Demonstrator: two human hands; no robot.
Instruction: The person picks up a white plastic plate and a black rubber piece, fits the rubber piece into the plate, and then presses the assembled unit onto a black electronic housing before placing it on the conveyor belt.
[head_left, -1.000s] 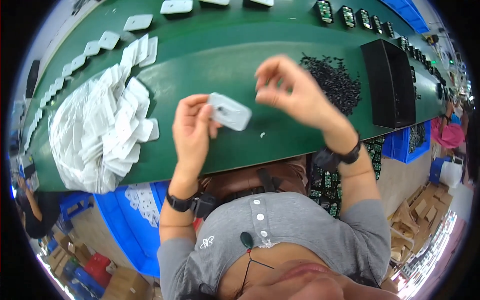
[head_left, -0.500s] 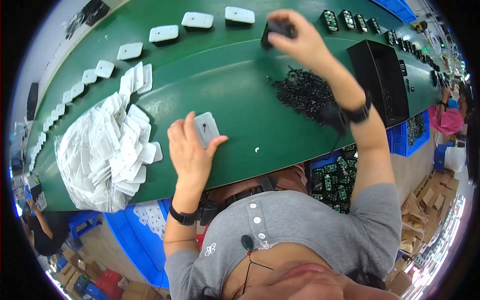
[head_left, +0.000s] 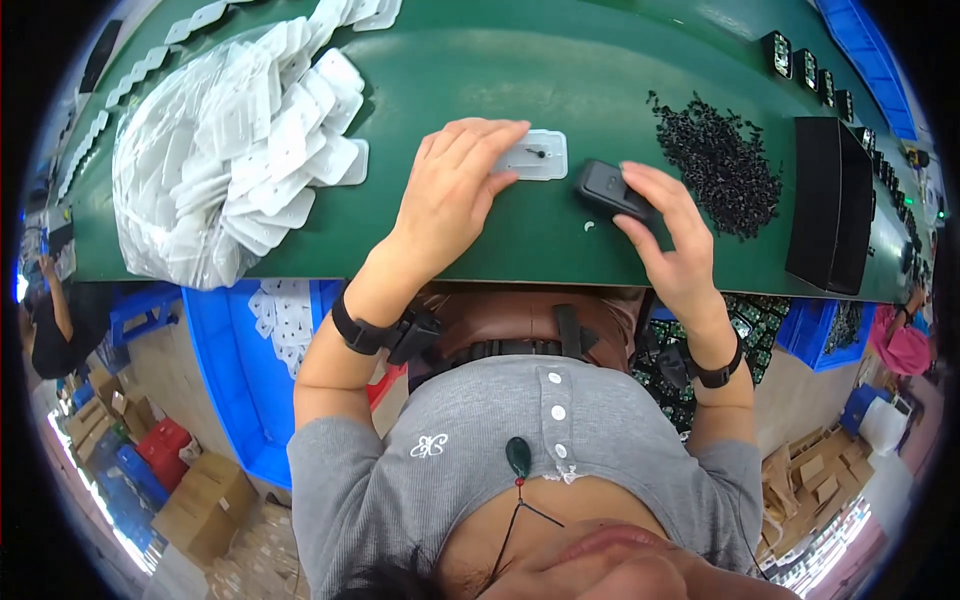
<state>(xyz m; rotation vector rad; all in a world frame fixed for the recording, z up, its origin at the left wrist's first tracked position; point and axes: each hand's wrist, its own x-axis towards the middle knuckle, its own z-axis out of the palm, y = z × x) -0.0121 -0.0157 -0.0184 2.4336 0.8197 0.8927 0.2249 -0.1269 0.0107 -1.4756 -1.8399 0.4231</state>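
My left hand (head_left: pixel 452 185) grips the left end of a white rounded plastic cover (head_left: pixel 546 166) on the green table, fingertips over its top and thumb below. On the cover lies a small black part (head_left: pixel 537 153). Just to its right, my right hand (head_left: pixel 672 225) holds a small black plastic case (head_left: pixel 607 188) between thumb and fingers, its closed dark face upward. The case and the cover are apart, a narrow gap between them. Beyond my right hand spreads a pile of small black parts (head_left: pixel 722 165).
A clear bag (head_left: pixel 190 180) spilling white covers lies at the left. A black open box (head_left: pixel 830 210) stands at the right, near a row of cases with green circuit boards (head_left: pixel 808 70). Blue bins (head_left: pixel 240 380) sit below the table edge, and a white scrap (head_left: pixel 589 227) lies near my right hand.
My right hand has come down from the table's far side with the black case, now beside the cover. My left hand has closed on the cover, which has turned sideways. The view has shifted.
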